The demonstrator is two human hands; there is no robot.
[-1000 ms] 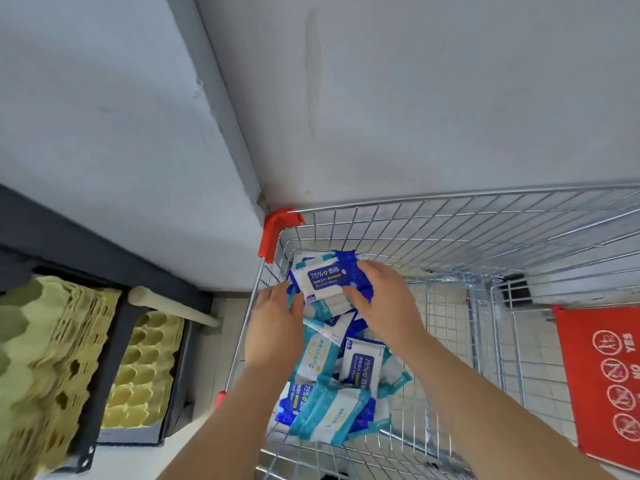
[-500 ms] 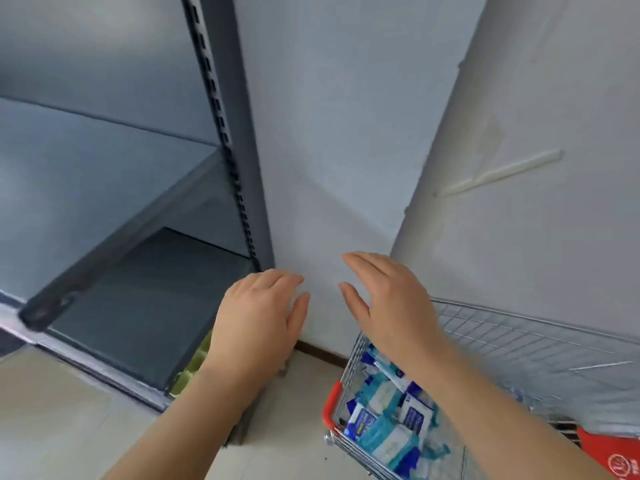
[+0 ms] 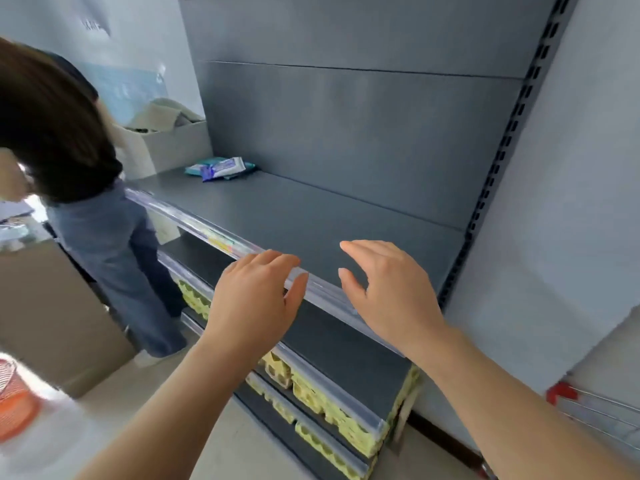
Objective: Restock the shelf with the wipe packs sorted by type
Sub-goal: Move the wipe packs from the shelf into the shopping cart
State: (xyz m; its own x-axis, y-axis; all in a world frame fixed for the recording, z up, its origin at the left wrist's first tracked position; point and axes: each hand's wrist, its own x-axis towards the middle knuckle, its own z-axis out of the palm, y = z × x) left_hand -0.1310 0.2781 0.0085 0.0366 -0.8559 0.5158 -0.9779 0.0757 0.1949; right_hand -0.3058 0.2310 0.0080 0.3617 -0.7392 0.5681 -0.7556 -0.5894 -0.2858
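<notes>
A small pile of wipe packs (image 3: 221, 167) lies on the grey shelf (image 3: 311, 216), upper left of centre and close to the back panel. The blur leaves it unclear whether there are two or three. Low in the middle of the frame, the left hand (image 3: 256, 299) and the right hand (image 3: 391, 296) hang side by side over the shelf's front edge, palms down, fingers apart and relaxed, holding nothing. A clear price strip (image 3: 194, 221) runs along that edge. Yellow egg trays (image 3: 311, 393) fill the lower shelves. A person (image 3: 79, 161) stands at the left. A cardboard box (image 3: 173, 147) sits past the shelf's left end. A cart (image 3: 595, 410) corner shows at lower right.
</notes>
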